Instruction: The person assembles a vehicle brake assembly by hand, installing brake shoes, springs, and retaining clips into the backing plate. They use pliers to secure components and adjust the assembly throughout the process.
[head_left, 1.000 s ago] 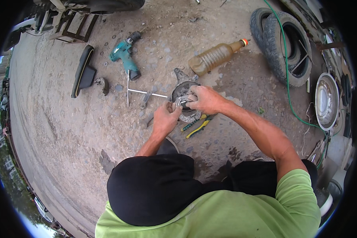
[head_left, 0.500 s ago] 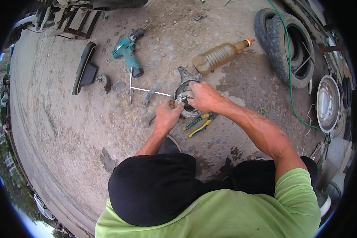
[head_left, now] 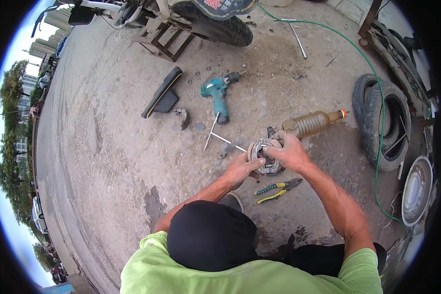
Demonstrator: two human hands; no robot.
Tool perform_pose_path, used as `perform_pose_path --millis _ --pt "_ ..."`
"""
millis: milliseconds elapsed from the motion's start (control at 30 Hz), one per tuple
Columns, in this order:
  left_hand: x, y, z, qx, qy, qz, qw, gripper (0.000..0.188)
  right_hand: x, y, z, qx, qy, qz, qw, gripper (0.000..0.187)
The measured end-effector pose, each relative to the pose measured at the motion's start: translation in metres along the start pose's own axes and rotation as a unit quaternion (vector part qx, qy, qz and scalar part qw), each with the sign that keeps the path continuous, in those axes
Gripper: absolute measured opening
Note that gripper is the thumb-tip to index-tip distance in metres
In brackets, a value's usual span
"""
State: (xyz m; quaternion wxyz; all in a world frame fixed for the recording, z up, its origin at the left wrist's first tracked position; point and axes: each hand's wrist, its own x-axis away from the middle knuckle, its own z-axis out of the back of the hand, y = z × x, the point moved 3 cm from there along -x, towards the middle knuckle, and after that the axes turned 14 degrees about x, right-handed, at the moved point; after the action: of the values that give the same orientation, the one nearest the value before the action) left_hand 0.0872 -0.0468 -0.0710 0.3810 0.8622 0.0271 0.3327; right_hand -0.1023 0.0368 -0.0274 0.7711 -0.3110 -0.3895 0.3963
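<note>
Dusty, stony ground (head_left: 117, 147) spreads under everything, with darker damp patches near the person's knees; on it or just above it, I cannot tell which, a round metal part (head_left: 270, 167) is straight in front of the person, between the two hands; the left hand (head_left: 238, 171) grips its left side, thumb laid over the face and the other fingers mostly hidden; the right hand (head_left: 293, 153) grips the right side, fingers closed over the far edge and thumb reaching toward the middle; just nearer the person lie pliers (head_left: 280, 185) with green and yellow handles, their jaws to the right; left of the part, a silver T-shaped bar (head_left: 212, 132) points its shaft at it, a small grey tool (head_left: 225, 150) near that shaft; farther off, a teal cordless drill (head_left: 218, 95) lies with its base by the bar's crosspiece; left of it are a curved metal piece (head_left: 183, 118) and a black padded piece (head_left: 165, 100); beyond the right hand, a brownish bottle (head_left: 313, 123) lies on its side, its orange-red cap to the right; farther right, two worn tyres (head_left: 372, 122) stand together, a green hose (head_left: 382, 112) crossing them, with a silver metal dish (head_left: 416, 190) below; at the top, a vehicle wheel (head_left: 230, 32) shows beside a slatted stand (head_left: 158, 49).
</note>
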Motion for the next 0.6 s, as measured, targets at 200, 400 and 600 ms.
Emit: perform_pose_path --millis 200,400,600 --pt "0.011 0.067 -0.012 0.051 -0.021 -0.064 0.996 0.042 -0.004 -0.028 0.006 -0.146 0.028 0.035 0.988 0.054" --pt "0.017 0.117 -0.046 0.023 -0.079 -0.096 0.992 0.031 -0.024 -0.014 0.003 -0.327 -0.034 0.082 0.941 0.043" --pt "0.024 0.138 -0.071 -0.062 -0.023 -0.108 0.992 0.032 -0.001 -0.050 0.041 -0.320 0.021 0.163 0.933 0.043"
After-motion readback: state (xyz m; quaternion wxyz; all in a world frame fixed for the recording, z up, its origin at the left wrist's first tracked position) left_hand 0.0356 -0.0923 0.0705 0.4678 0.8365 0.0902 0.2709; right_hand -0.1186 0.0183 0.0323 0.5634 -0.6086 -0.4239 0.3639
